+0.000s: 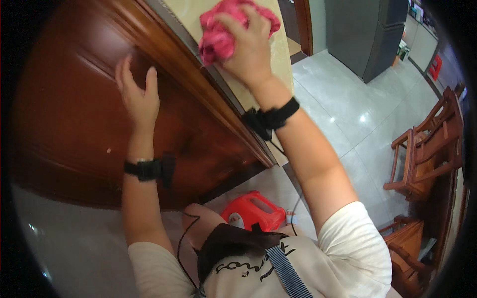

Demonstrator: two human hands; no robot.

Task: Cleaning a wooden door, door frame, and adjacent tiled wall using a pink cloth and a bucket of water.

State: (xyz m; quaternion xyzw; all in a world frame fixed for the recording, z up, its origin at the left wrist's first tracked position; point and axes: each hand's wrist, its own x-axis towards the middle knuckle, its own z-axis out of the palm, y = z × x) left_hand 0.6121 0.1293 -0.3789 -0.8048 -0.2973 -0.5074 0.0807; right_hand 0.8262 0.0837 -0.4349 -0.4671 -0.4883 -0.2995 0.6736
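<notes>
My right hand point(248, 44) grips a crumpled pink cloth point(220, 43) against the cream-coloured door jamb point(277, 72), at the top of the view. To its left my left hand point(138, 87) is raised with fingers apart and holds nothing. It is over or against the dark brown panelled wooden door point(85, 123); whether it touches the surface I cannot tell. Both wrists wear black straps with small devices on them, and a cable runs from the right one.
A red plastic jug point(257, 212) stands on the floor by my legs. Wooden chairs point(428, 149) line the right side. A grey refrigerator point(363, 33) stands at the upper right on the glossy tiled floor point(328, 97).
</notes>
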